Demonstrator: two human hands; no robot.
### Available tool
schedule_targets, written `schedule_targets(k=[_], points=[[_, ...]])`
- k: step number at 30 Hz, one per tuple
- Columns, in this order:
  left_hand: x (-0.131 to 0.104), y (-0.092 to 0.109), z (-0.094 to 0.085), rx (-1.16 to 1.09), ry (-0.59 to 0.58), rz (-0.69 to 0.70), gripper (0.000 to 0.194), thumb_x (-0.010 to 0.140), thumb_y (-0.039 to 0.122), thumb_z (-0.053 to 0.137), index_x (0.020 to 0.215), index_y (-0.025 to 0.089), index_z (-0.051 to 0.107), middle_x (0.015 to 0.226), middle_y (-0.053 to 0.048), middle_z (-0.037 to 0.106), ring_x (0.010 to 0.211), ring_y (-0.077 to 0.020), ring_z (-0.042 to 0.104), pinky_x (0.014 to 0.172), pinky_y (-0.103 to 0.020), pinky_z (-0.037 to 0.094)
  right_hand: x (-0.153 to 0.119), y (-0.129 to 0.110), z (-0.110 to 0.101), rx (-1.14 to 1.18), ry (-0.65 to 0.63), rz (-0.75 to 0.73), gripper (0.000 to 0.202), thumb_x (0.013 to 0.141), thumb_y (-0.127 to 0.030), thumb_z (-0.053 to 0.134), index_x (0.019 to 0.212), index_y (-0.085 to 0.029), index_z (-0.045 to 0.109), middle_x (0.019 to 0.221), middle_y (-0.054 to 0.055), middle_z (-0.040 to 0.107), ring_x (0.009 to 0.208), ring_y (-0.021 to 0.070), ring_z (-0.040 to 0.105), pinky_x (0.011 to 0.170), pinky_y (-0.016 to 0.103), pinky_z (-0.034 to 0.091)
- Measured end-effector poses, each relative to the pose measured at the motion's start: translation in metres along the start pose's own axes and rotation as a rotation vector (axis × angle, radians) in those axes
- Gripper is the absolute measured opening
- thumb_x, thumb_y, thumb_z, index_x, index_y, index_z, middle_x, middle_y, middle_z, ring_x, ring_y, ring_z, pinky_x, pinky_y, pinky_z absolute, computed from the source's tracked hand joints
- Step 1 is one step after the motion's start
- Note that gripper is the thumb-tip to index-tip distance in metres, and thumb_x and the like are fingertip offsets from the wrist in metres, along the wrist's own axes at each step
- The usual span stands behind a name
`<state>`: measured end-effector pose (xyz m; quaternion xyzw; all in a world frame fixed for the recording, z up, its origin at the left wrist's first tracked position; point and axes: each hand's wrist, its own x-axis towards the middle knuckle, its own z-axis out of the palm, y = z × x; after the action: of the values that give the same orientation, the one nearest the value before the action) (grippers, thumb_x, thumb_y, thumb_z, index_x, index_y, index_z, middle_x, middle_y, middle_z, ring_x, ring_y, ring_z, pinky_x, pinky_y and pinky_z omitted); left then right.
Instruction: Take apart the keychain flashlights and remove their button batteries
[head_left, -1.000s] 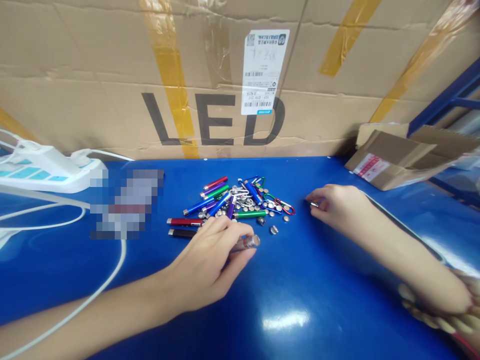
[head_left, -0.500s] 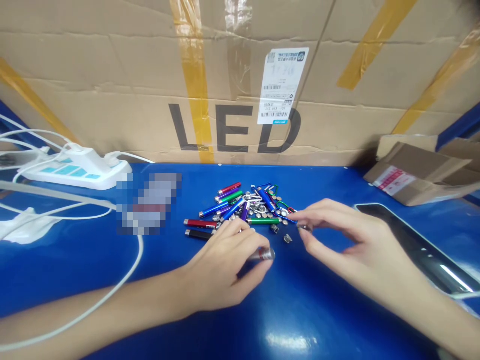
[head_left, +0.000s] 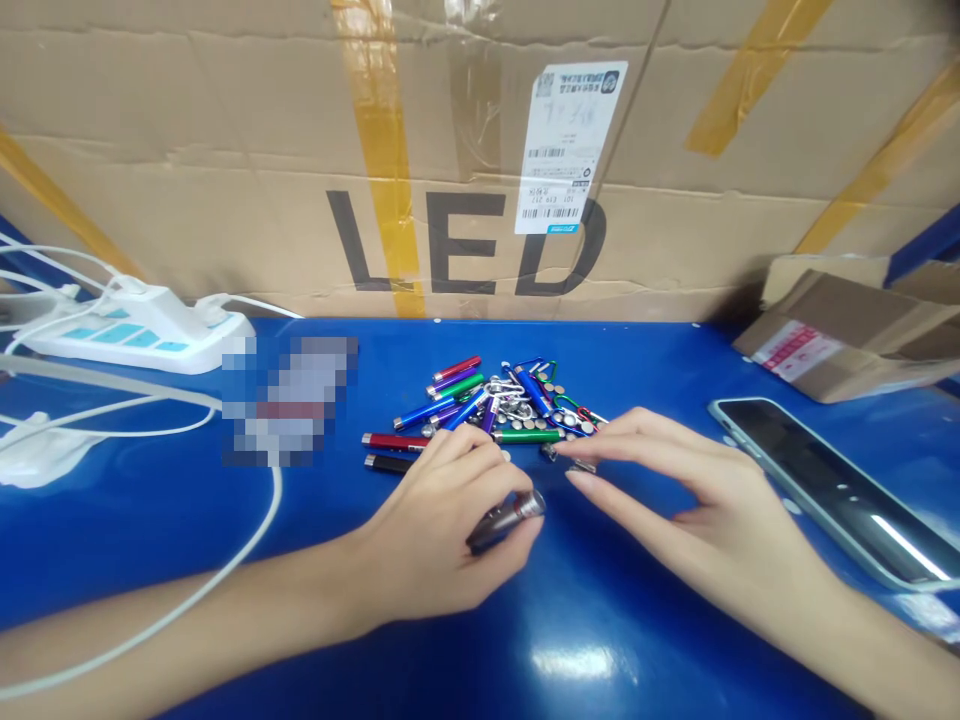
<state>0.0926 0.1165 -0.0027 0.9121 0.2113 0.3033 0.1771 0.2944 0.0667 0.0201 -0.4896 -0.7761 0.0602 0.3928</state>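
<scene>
A small dark grey penlight [head_left: 496, 524] is gripped in my left hand [head_left: 450, 520], its silvery end pointing right and a reddish mark near that end. My right hand [head_left: 690, 480] stands to its right, with a small shiny metal piece [head_left: 584, 465] between thumb and fingers, which are not fully closed. Its index fingertip reaches another small metal piece [head_left: 550, 452] on the table. Just beyond both hands lies a pile of coloured penlights, including a green one [head_left: 529, 436] and a red one [head_left: 390, 441], among carabiner clips [head_left: 566, 402] and button cells [head_left: 586, 427].
The blue table [head_left: 577, 630] ends at a large cardboard box [head_left: 262, 200] marked LED. A power strip [head_left: 142, 335] with white cables lies at left, one cable crossing my left forearm. A phone [head_left: 832, 480] and a small open carton [head_left: 840, 330] are at right.
My right hand has moved left and slightly down, toward the small metal pieces. The penlight in my left hand has turned a little, showing more of its body. The view has shifted slightly.
</scene>
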Motion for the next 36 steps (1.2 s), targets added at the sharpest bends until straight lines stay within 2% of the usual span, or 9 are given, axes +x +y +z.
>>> schedule_targets(k=[4, 10, 15, 22, 25, 28, 31, 33, 36], points=[[0.0, -0.001, 0.0, -0.007, -0.001, 0.0, 0.003, 0.086, 0.016, 0.053, 0.085, 0.018, 0.055, 0.075, 0.0, 0.058, 0.08, -0.0163, 0.047, 0.076, -0.03, 0.039, -0.003, -0.005, 0.005, 0.15, 0.052, 0.124, 0.011, 0.078, -0.019, 0.068, 0.087, -0.023, 0.071, 0.081, 0.001, 0.07, 0.074, 0.0153, 0.064, 0.072, 0.028, 0.055], [-0.001, -0.003, 0.001, -0.024, -0.026, -0.001, 0.002, 0.088, 0.018, 0.053, 0.087, 0.019, 0.055, 0.075, 0.001, 0.057, 0.082, -0.0163, 0.048, 0.076, -0.029, 0.039, -0.005, -0.006, 0.01, 0.475, -0.042, 0.368, 0.016, 0.074, -0.024, 0.072, 0.09, -0.022, 0.072, 0.082, 0.002, 0.071, 0.067, 0.0132, 0.066, 0.066, 0.024, 0.058], [-0.002, -0.004, 0.0, -0.032, -0.079, -0.017, 0.008, 0.091, 0.02, 0.05, 0.092, 0.018, 0.058, 0.082, -0.002, 0.057, 0.088, -0.0175, 0.049, 0.079, -0.029, 0.039, -0.004, -0.004, 0.012, 0.609, -0.085, 0.361, 0.011, 0.072, -0.02, 0.074, 0.083, -0.022, 0.074, 0.078, 0.001, 0.071, 0.07, 0.0133, 0.069, 0.068, 0.022, 0.059], [-0.002, -0.004, -0.002, 0.0, -0.099, 0.083, 0.028, 0.099, 0.027, 0.034, 0.097, 0.016, 0.06, 0.068, -0.001, 0.051, 0.066, -0.0152, 0.044, 0.063, -0.027, 0.036, -0.005, -0.006, 0.013, 0.635, -0.079, 0.408, 0.013, 0.066, -0.021, 0.079, 0.078, -0.02, 0.074, 0.074, 0.001, 0.072, 0.064, 0.0138, 0.069, 0.063, 0.02, 0.059], [-0.002, -0.005, -0.003, 0.015, -0.094, 0.134, 0.034, 0.1, 0.03, 0.03, 0.098, 0.015, 0.06, 0.066, -0.002, 0.053, 0.063, -0.0154, 0.044, 0.06, -0.026, 0.035, -0.004, -0.004, 0.008, 0.44, -0.079, 0.268, 0.008, 0.068, -0.022, 0.078, 0.07, -0.019, 0.071, 0.067, 0.0, 0.07, 0.059, 0.0129, 0.066, 0.058, 0.02, 0.057], [-0.001, -0.005, -0.004, 0.047, -0.109, 0.147, 0.038, 0.101, 0.031, 0.028, 0.094, 0.016, 0.061, 0.063, -0.001, 0.051, 0.062, -0.0157, 0.042, 0.059, -0.026, 0.034, -0.004, 0.0, 0.003, 0.179, -0.121, -0.042, 0.005, 0.079, -0.016, 0.068, 0.076, -0.019, 0.069, 0.07, 0.001, 0.069, 0.062, 0.0127, 0.065, 0.058, 0.021, 0.055], [-0.001, -0.005, -0.003, 0.088, -0.13, 0.181, 0.038, 0.101, 0.029, 0.028, 0.09, 0.015, 0.062, 0.061, -0.002, 0.053, 0.06, -0.0161, 0.04, 0.06, -0.027, 0.033, -0.007, 0.002, 0.0, -0.079, -0.171, -0.315, 0.019, 0.089, -0.015, 0.052, 0.077, -0.02, 0.066, 0.07, 0.003, 0.068, 0.06, 0.0142, 0.063, 0.055, 0.025, 0.053], [-0.001, -0.005, -0.002, 0.117, -0.121, 0.215, 0.037, 0.1, 0.027, 0.029, 0.089, 0.014, 0.061, 0.062, -0.002, 0.057, 0.06, -0.0162, 0.04, 0.059, -0.028, 0.032, -0.008, 0.001, 0.001, -0.213, -0.182, -0.412, 0.031, 0.093, -0.016, 0.044, 0.069, -0.02, 0.064, 0.063, 0.003, 0.064, 0.055, 0.0145, 0.06, 0.052, 0.026, 0.05], [-0.002, -0.005, -0.001, 0.161, -0.084, 0.26, 0.034, 0.1, 0.026, 0.03, 0.091, 0.013, 0.061, 0.064, -0.002, 0.059, 0.058, -0.0161, 0.04, 0.059, -0.028, 0.031, -0.009, -0.003, 0.002, -0.289, -0.222, -0.444, 0.041, 0.096, -0.016, 0.036, 0.064, -0.019, 0.061, 0.058, 0.003, 0.059, 0.051, 0.0145, 0.056, 0.049, 0.027, 0.046]])
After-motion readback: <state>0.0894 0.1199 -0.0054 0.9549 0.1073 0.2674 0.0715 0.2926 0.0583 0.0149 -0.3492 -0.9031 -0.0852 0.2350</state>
